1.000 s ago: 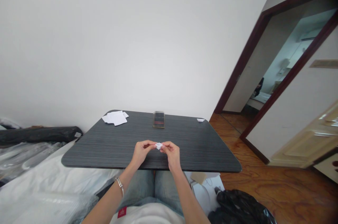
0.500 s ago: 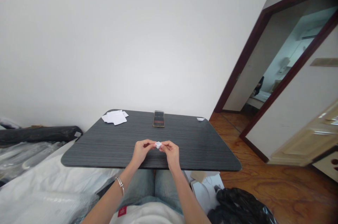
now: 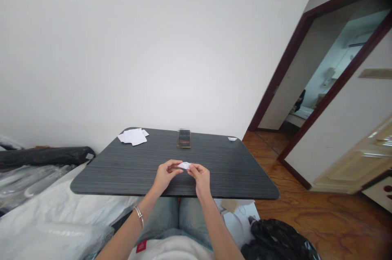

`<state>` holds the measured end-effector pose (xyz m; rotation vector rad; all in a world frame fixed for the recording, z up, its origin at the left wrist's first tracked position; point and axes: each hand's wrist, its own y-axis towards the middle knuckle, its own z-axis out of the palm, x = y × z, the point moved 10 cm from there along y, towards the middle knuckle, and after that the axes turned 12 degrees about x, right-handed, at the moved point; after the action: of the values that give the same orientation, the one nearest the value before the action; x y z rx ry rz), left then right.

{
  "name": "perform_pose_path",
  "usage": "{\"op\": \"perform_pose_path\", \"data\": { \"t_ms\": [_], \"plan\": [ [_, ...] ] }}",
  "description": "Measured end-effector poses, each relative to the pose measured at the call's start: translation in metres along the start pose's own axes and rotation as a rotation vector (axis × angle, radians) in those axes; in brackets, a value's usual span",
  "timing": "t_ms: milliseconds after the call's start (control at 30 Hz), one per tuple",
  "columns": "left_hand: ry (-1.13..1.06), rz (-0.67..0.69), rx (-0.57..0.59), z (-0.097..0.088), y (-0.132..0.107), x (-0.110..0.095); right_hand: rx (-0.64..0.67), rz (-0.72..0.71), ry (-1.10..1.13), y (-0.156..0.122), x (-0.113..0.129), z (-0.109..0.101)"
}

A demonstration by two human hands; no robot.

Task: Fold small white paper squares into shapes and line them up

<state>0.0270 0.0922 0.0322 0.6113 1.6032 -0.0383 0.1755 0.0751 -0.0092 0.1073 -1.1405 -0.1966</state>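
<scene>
Over the near middle of the dark table [image 3: 122, 170], in the head view, we hold a small white paper [image 3: 184, 165] between both hands. Our left hand [image 3: 165, 174] pinches its left edge with thumb and fingertips closed on it, and our right hand [image 3: 200, 176] pinches its right edge the same way, so the paper sits just above the tabletop between the two. A silver bracelet [image 3: 139, 214] circles our left wrist.

At the far left corner of the table lies a loose pile of white sheets [image 3: 133, 136]. A small dark upright object [image 3: 184, 138], blurred, stands at the far middle edge, and a tiny white scrap [image 3: 232, 139] lies at the far right corner, well apart from our hands. On the floor to the near right sits a black bag [image 3: 275, 243].
</scene>
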Motion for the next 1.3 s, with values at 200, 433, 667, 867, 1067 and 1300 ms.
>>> {"op": "perform_pose_path", "data": {
  "t_ms": [200,433,667,867,1067,1300],
  "plan": [
    [0.004,-0.044,-0.042,-0.004,-0.001,0.006,0.016,0.012,0.008,0.000,-0.002,0.002],
    [0.036,-0.082,-0.094,-0.008,-0.003,0.003,0.062,0.008,-0.046,0.000,-0.003,0.007],
    [0.026,-0.096,-0.136,-0.013,-0.005,0.010,0.102,-0.022,-0.069,0.000,-0.003,0.009],
    [0.008,-0.112,-0.140,-0.013,-0.005,0.013,0.110,-0.019,-0.113,0.001,-0.004,0.010],
    [-0.039,-0.083,-0.123,-0.011,-0.004,0.008,0.139,-0.015,-0.088,0.001,-0.002,0.014],
    [-0.061,-0.062,-0.090,-0.007,-0.002,0.003,0.172,-0.001,-0.039,0.000,0.002,0.018]
  ]
}}
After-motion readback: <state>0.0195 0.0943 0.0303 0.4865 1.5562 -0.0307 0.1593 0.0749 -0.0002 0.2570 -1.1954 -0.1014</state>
